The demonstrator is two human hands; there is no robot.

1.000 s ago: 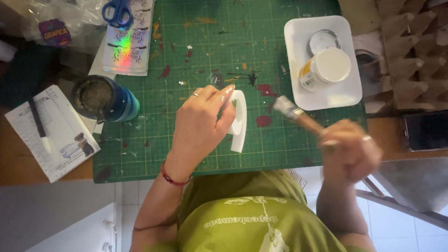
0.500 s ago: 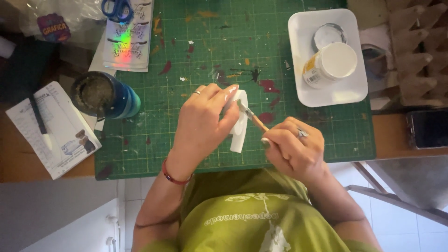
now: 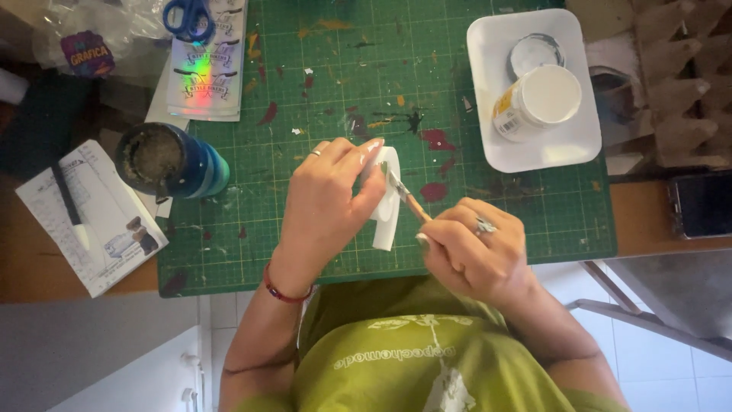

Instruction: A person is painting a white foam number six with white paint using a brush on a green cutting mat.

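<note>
My left hand [image 3: 329,200] grips a small white curved piece [image 3: 386,210] and holds it just above the green cutting mat [image 3: 320,91]. My right hand [image 3: 471,252] holds a thin paintbrush [image 3: 406,195] like a pen. The bristle tip touches the upper part of the white piece, right beside my left fingertips. Both hands are close together near the mat's front edge, over my green shirt.
A white tray [image 3: 496,145] at the back right carries a white paint jar [image 3: 538,101] and its lid [image 3: 532,53]. A dark blue cup [image 3: 169,162] stands at the left, with a leaflet and pen [image 3: 70,206] beyond it. Blue scissors [image 3: 188,17] lie on stickers at the back. A phone [image 3: 701,203] lies at the right.
My right hand has brought the brush in from the right, off toward the tray, to the white piece. The left hand has kept the piece almost still.
</note>
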